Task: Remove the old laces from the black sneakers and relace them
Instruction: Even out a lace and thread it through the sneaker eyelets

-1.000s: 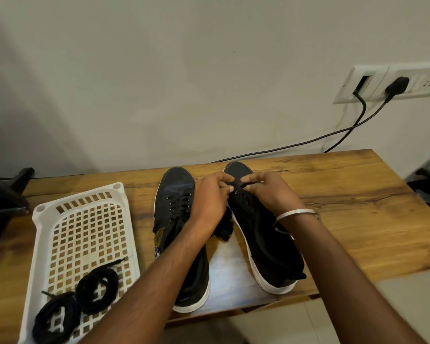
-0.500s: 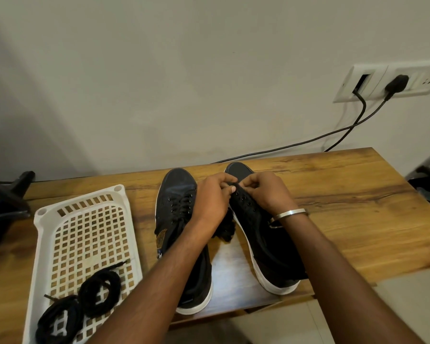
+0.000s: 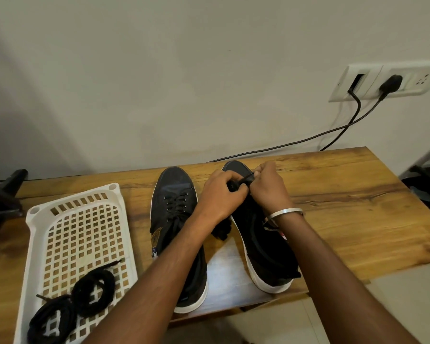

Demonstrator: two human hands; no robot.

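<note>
Two black sneakers with white soles stand side by side on the wooden table (image 3: 345, 207), toes toward the wall. The left sneaker (image 3: 176, 219) is laced. Over the front of the right sneaker (image 3: 263, 252) my left hand (image 3: 219, 197) and my right hand (image 3: 268, 187) meet, both pinching a black lace (image 3: 246, 180) that stretches between the fingers. A loose bunch of black lace hangs below my left wrist between the shoes. Two coiled black laces (image 3: 72, 304) lie in the near end of a white tray (image 3: 80, 234).
The white perforated tray sits at the table's left. A wall socket (image 3: 382, 80) with two black cables (image 3: 308, 140) is behind the table at the right. A dark object (image 3: 0, 199) stands at the far left. The table's front edge is near the shoe heels.
My right hand has moved up toward the toe, drawing a short stretch of lace taut from my left hand's fingers. The sneakers and the tray have stayed put.
</note>
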